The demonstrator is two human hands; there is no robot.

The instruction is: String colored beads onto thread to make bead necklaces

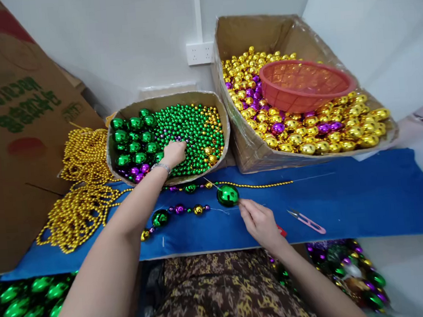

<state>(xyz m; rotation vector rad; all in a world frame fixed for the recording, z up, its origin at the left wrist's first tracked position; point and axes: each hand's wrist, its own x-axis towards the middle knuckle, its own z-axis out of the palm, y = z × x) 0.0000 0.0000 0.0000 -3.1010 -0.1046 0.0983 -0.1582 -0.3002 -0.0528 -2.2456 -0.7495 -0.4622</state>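
Observation:
My left hand (175, 153) reaches into a box of beads (225, 150), its fingers drawn together among small green beads (179, 119). What the fingertips hold, if anything, is hidden. Over the blue cloth, my right hand (258, 220) pinches at the edge of a large shiny green bead (228, 195). A thin needle-like wire (210, 182) sticks out from that bead's upper left side. Just left lies a short strand with a dark green bead (160, 217), a purple bead (179, 208) and a gold bead (198, 209). Behind runs a gold bead chain (257, 185).
Pink thread snips (307, 221) lie right of my right hand. Gold bead strands (73, 218) are heaped at left beside a tall carton (16, 144). A larger box (246, 158) of gold and purple beads holds a red basket (302, 97). Green balls (25, 305) sit below the table.

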